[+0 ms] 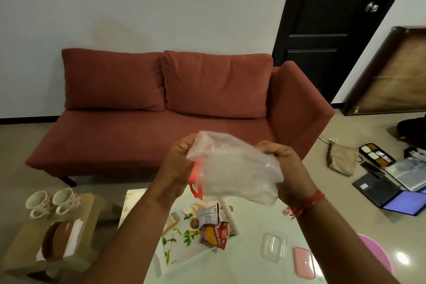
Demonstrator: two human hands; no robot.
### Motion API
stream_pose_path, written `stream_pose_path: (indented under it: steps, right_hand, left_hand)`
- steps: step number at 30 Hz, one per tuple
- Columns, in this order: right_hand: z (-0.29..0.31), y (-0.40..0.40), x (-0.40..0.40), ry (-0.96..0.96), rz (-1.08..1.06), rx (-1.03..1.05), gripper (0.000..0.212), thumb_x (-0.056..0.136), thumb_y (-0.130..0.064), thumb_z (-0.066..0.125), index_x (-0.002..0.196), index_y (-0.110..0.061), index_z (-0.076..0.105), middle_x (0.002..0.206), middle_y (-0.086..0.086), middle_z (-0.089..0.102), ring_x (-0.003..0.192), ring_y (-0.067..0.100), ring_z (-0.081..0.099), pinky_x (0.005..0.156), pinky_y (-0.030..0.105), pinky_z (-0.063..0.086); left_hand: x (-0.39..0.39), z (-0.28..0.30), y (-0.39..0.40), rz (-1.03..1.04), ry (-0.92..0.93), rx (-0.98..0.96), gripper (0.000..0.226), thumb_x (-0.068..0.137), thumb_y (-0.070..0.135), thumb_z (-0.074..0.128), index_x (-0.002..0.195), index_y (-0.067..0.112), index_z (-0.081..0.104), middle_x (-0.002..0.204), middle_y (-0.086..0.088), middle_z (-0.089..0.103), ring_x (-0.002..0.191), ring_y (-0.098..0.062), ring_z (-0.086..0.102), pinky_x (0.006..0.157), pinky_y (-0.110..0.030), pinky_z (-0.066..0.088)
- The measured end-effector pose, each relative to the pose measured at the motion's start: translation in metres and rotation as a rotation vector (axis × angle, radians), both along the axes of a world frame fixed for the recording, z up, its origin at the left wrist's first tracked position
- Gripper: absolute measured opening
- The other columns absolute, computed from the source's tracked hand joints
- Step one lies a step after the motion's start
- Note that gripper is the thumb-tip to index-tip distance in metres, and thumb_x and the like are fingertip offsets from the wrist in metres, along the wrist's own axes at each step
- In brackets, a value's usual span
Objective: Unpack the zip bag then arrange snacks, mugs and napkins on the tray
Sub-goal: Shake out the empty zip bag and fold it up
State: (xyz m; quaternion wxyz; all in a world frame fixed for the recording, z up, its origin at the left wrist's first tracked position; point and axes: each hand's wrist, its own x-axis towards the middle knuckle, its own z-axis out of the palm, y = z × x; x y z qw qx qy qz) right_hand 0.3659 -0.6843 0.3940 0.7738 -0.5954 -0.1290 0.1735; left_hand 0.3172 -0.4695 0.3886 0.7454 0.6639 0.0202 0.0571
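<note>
I hold a crumpled clear zip bag [232,168] with an orange-red zip strip in the air above the table. My left hand [178,163] grips its left edge and my right hand [284,168] grips its right side. Below it a white floral tray [177,246] lies on the glass table, with several snack packets [213,226] in it, one red and yellow. Two floral mugs [54,200] stand on a low wooden stool at the left. White napkins [73,235] lie under a brown oval holder on that stool.
A clear plastic box [273,246] and its pink lid [304,261] lie on the glass table [253,267] to the right of the tray. A red sofa [161,122] stands behind. A cloth bag, folders and a paint palette lie on the floor at the right.
</note>
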Motion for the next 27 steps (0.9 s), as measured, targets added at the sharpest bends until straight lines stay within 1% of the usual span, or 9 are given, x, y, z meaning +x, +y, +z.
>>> stream_pose_path:
  steps: [4,7,10,14,16,18,21,24,27]
  right_hand:
    - [0.000,0.000,-0.001,0.022,-0.030,0.003,0.050,0.084,0.021,0.035,0.064,-0.008,0.071,0.095,0.014,0.069,0.086,0.030,0.066,0.073,0.038,0.059]
    - [-0.004,-0.011,0.003,0.200,-0.027,0.094,0.030,0.096,0.001,0.041,0.099,0.000,0.070,0.121,0.019,0.067,0.104,0.035,0.066,0.081,0.043,0.060]
    - [-0.009,-0.019,0.001,0.341,0.201,0.146,0.046,0.094,-0.041,0.055,0.132,-0.014,0.056,0.128,0.017,0.064,0.112,0.036,0.065,0.081,0.047,0.058]
    - [-0.022,-0.016,-0.006,0.277,0.307,-0.077,0.056,0.080,-0.016,0.076,0.132,-0.025,0.055,0.123,0.012,0.067,0.106,0.037,0.068,0.069,0.049,0.059]
    - [-0.025,-0.015,-0.006,0.169,0.159,-0.150,0.053,0.081,-0.008,0.073,0.128,-0.026,0.057,0.115,0.007,0.069,0.096,0.030,0.072,0.059,0.040,0.058]
    - [-0.025,-0.017,-0.005,0.046,0.052,-0.210,0.050,0.085,-0.006,0.070,0.127,-0.028,0.056,0.112,0.003,0.069,0.091,0.027,0.073,0.054,0.036,0.057]
    - [-0.029,-0.017,-0.004,-0.124,-0.067,-0.413,0.053,0.085,-0.010,0.068,0.131,-0.032,0.052,0.112,0.000,0.066,0.086,0.026,0.072,0.049,0.034,0.057]
    - [-0.039,-0.011,-0.009,-0.285,-0.126,-0.619,0.057,0.088,-0.010,0.065,0.133,-0.039,0.047,0.109,-0.005,0.063,0.074,0.018,0.069,0.043,0.027,0.055]
    - [-0.048,-0.011,-0.014,-0.306,-0.124,-0.634,0.054,0.091,-0.010,0.064,0.133,-0.039,0.047,0.106,-0.007,0.064,0.069,0.017,0.069,0.043,0.028,0.055]
  left_hand:
    - [-0.002,-0.006,0.008,0.009,-0.016,0.059,0.031,0.092,-0.005,0.051,0.078,0.017,0.067,0.073,0.006,0.066,0.061,-0.008,0.058,0.051,-0.022,0.051]
    - [-0.001,-0.007,0.014,0.025,-0.079,0.115,0.008,0.075,0.009,0.054,0.079,0.006,0.061,0.086,0.004,0.064,0.069,-0.006,0.058,0.056,-0.020,0.049]
    - [0.002,-0.008,0.014,0.034,-0.119,0.175,0.006,0.062,0.019,0.057,0.064,0.019,0.063,0.089,0.017,0.062,0.082,-0.005,0.057,0.068,-0.020,0.050]
    - [-0.002,-0.009,0.007,0.044,-0.198,0.335,0.032,0.068,0.003,0.055,0.061,0.032,0.065,0.100,0.023,0.061,0.096,-0.004,0.057,0.076,-0.020,0.051]
    - [-0.006,-0.013,0.009,0.016,-0.118,0.198,0.044,0.073,-0.005,0.049,0.080,0.033,0.072,0.106,0.017,0.065,0.103,-0.014,0.061,0.074,-0.025,0.055]
    - [-0.008,-0.019,0.015,-0.083,0.089,-0.177,0.045,0.083,0.001,0.049,0.117,0.026,0.064,0.115,0.001,0.068,0.103,-0.026,0.064,0.073,-0.039,0.058]
    - [-0.014,-0.032,0.014,-0.138,0.354,-0.511,0.054,0.087,0.043,0.059,0.137,0.027,0.045,0.121,-0.014,0.066,0.104,-0.033,0.066,0.081,-0.049,0.057]
    - [-0.010,-0.044,-0.003,-0.144,0.476,-0.160,0.092,0.060,0.076,0.067,0.139,0.044,0.033,0.136,-0.002,0.051,0.122,-0.032,0.054,0.100,-0.057,0.047]
    - [-0.005,-0.053,-0.017,-0.107,0.456,0.034,0.084,0.069,0.039,0.084,0.135,0.050,0.033,0.120,0.008,0.050,0.111,-0.025,0.059,0.094,-0.051,0.054]
